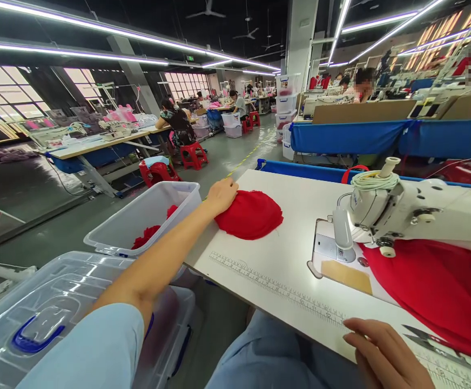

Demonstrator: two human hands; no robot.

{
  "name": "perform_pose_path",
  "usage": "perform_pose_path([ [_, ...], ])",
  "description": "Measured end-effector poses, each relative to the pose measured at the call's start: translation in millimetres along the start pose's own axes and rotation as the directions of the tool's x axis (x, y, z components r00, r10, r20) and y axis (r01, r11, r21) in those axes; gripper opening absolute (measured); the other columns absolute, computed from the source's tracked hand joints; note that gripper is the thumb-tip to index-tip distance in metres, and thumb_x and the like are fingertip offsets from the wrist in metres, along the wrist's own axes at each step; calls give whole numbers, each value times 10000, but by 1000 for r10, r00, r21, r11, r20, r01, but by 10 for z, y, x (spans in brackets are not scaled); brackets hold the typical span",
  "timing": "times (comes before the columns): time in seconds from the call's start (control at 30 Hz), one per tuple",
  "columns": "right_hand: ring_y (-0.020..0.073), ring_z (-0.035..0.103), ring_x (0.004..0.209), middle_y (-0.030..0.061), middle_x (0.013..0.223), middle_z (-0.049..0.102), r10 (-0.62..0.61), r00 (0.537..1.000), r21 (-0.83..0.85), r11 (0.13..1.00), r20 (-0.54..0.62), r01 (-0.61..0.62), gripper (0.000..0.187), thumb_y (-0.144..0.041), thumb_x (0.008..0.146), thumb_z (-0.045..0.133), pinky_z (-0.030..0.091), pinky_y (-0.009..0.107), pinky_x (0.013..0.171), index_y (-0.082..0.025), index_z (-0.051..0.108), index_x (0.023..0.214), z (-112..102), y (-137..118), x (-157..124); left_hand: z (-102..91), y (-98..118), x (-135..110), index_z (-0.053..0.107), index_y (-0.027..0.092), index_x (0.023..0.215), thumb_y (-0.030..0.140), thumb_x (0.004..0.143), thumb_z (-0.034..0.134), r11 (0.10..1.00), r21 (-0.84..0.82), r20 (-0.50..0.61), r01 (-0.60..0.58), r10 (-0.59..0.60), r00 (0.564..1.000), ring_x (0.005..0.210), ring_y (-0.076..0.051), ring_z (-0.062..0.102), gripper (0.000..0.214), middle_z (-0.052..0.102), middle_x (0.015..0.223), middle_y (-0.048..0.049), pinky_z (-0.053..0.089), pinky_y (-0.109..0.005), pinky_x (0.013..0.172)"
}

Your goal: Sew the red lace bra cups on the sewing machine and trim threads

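My left hand (222, 195) reaches across to the far left edge of the sewing table (296, 210). Its fingers are bent over the rim of a rounded red fabric piece (254, 215), which lies flat with frayed edges; the thumb is hidden. Low in the view, my right hand (385, 351) hovers at the table's front edge with fingers stretched out and nothing in them. Beside it are black scissors (442, 346), partly covered by a larger heap of red fabric (430, 281). A white sewing machine (405, 210) stands over that heap.
Left of the table, an open clear plastic bin (146, 219) holds red fabric scraps. A lidded clear box (53, 319) with a blue handle sits nearer me. A printed ruler (276, 289) runs along the table front. Red stools (195, 155) and seated co-workers are farther back.
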State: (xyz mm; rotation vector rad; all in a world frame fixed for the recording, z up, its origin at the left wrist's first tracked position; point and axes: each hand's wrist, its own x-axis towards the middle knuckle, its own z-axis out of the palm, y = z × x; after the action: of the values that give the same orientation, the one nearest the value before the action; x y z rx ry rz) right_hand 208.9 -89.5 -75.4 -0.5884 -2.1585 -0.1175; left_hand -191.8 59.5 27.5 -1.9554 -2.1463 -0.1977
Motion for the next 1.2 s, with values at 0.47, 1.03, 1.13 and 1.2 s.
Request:
perform_pose_path([
  [0.47, 172, 538, 731, 84, 813, 655, 186, 982, 83, 979, 23, -187, 276, 56, 809, 468, 501, 284, 580, -180, 573, 906, 27, -247, 143, -140, 36, 142, 405, 216, 874, 218, 912, 375, 989, -141, -27, 47, -51, 998, 783, -152, 454, 48, 525, 861, 2, 332, -238, 690],
  [1.03, 146, 460, 671, 36, 766, 631, 208, 969, 75, 973, 130, -219, 264, 36, 848, 417, 382, 254, 555, -178, 548, 764, 134, -208, 50, -399, 134, 251, 513, 251, 884, 497, 865, 422, 795, -557, 26, 240, -272, 962, 675, -109, 430, 263, 491, 640, 69, 360, -255, 661],
  [1.13, 147, 464, 668, 34, 767, 628, 211, 968, 85, 971, 137, -224, 270, 26, 861, 404, 378, 255, 556, -183, 544, 763, 139, -192, 36, -509, 157, 310, 509, 227, 943, 456, 847, 470, 720, -662, -59, 208, -327, 943, 693, -69, 428, 251, 521, 743, 78, 378, -243, 683],
  [1.2, 147, 474, 670, 37, 769, 632, 222, 967, 101, 967, 126, -235, 269, 24, 862, 402, 383, 255, 554, -184, 543, 766, 135, -191, 29, -660, 215, 292, 530, 224, 974, 439, 820, 520, 673, -704, -10, 228, -331, 944, 708, -63, 433, 265, 554, 777, 77, 373, -245, 691],
])
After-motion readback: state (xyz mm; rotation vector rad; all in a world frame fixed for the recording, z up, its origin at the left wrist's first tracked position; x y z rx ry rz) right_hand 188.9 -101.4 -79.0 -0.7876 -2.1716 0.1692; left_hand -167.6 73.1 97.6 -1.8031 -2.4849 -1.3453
